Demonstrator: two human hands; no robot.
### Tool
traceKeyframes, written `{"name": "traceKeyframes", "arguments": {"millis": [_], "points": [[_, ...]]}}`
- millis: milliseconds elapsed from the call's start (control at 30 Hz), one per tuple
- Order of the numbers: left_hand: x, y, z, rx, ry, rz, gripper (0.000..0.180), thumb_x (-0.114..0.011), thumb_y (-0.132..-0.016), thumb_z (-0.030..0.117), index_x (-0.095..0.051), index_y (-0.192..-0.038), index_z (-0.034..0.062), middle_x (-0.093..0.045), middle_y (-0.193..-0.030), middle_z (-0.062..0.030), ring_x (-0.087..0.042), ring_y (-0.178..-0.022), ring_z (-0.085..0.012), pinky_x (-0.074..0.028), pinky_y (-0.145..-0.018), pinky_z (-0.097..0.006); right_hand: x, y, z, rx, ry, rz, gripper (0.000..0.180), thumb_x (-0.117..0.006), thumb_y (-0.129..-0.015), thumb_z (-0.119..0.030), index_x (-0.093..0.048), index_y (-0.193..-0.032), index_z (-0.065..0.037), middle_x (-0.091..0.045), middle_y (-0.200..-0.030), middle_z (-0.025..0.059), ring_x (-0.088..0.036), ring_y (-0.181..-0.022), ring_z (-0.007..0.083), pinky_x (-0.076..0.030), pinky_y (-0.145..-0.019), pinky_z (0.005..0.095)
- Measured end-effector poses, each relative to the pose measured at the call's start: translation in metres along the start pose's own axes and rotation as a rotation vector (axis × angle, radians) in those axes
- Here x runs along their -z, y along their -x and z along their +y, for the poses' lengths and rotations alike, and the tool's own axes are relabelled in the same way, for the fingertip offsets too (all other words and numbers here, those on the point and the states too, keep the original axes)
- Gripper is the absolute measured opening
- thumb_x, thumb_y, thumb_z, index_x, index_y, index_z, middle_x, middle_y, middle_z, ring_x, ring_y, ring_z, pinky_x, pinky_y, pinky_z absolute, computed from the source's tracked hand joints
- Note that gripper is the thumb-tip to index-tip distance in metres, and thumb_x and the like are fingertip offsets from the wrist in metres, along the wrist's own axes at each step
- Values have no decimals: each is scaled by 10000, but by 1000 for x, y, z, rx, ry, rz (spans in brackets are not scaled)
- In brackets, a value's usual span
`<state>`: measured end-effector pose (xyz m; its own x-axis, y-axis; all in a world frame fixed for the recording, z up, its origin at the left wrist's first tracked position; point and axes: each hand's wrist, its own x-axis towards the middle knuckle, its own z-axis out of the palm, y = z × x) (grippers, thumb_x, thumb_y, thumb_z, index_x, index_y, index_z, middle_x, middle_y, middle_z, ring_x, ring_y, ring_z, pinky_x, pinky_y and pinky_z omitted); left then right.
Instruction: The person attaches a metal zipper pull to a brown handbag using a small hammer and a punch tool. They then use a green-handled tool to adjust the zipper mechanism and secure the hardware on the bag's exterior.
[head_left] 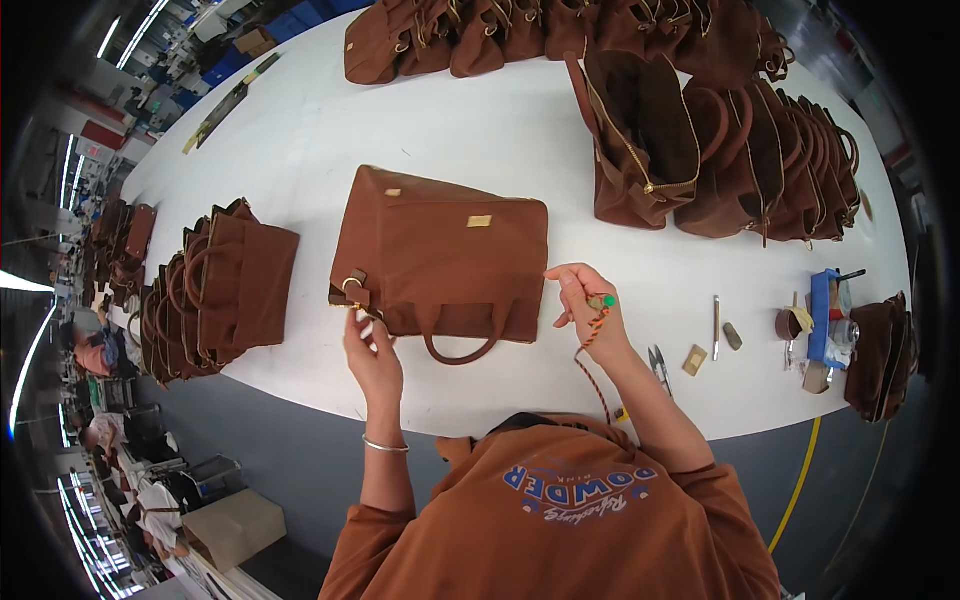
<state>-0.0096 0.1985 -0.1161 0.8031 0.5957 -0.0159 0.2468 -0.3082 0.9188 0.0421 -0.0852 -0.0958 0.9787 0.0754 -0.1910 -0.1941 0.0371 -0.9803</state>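
A brown handbag (450, 255) lies flat on the white table in front of me, its handle (465, 350) toward me. Two small gold plates show on its upper face. At its near left corner, my left hand (374, 362) pinches the gold-tipped zipper end (345, 303), beside a small strap with a ring. My right hand (592, 315) is at the bag's right edge, its index fingertip at or very close to the side. Tucked in that hand is a small green-ended tool (608, 301) on an orange-and-black cord (592, 385); its other end is hidden.
Several brown handbags stand in rows at the left (240, 275), along the far edge (480, 40) and at the right (645, 140). Right of my arm lie scissors (659, 368), a pen-like stick (716, 325) and small blocks (694, 360). A blue holder (824, 318) stands farther right.
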Motion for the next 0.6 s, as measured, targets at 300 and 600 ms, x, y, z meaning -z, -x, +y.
{"name": "traceKeyframes", "arguments": {"millis": [300, 600], "points": [[-11, -1, -40, 437, 456, -62, 556, -679, -910, 184, -371, -1334, -5, -547, -1020, -59, -560, -868, -120, -501, -745, -269, 7, -1, 83, -306, -52, 52, 341, -513, -994, -322, -628, -1051, -7, -435, -609, -41, -439, -532, 41, -505, -490, 240], [4, -16, -43, 672, 801, -57, 141, -626, -936, 143, -597, -1005, 24, -597, -867, -25, -591, -807, -137, -517, -755, -257, -7, -6, 72, -233, -77, -143, 338, -462, -1019, -296, -581, -911, 1, -478, -672, -8, -455, -546, 70, -479, -465, 243]]}}
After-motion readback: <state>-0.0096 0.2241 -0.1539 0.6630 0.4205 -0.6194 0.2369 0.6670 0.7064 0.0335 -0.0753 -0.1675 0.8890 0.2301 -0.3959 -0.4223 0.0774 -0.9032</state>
